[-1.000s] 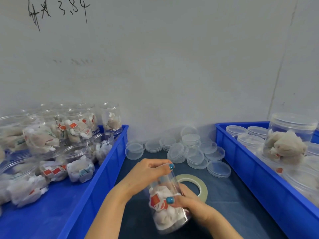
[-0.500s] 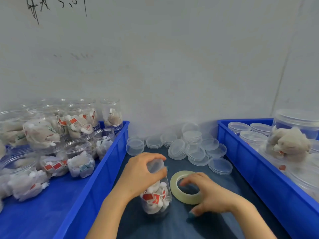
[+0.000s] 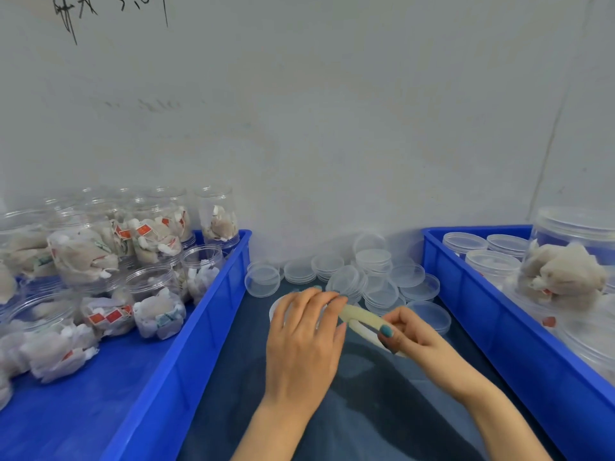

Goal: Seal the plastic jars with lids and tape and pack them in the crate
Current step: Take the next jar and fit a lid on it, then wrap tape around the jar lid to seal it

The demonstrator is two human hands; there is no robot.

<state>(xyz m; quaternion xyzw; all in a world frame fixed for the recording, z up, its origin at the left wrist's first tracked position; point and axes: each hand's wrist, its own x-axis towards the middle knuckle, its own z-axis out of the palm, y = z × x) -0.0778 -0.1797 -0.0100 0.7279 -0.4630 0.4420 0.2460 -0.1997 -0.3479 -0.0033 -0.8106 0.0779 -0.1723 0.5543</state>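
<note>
Tape sits at the centre of my feed: a pale yellow roll of tape, held up off the dark blue surface and tilted so I see it nearly edge-on. The right hand has it. Its fingers are curled round the right side of the ring, and the thumb with the teal nail is pressed on the outer face.

The left hand is just beside it, palm down, with its fingers spread and only slightly bent. Under that hand a whitish round rim pokes out on the left, which I take to be the top of the clear plastic jar. The hand hides the rest, so I can place it only in the middle of the surface, between the two crates. The left forefinger and thumb meet the near end of the roll. From my screen I cannot tell whether they pinch it or merely touch it.

Behind the hands, against the pale wall, a heap of loose clear round lids lies on the surface.

On my left, the blue plastic crate holds open clear jars of white sachets, some with red labels. On my right, a second blue plastic crate holds lidded clear jars, and a larger one stands at the far right. Black handwriting marks the wall at the top left.
</note>
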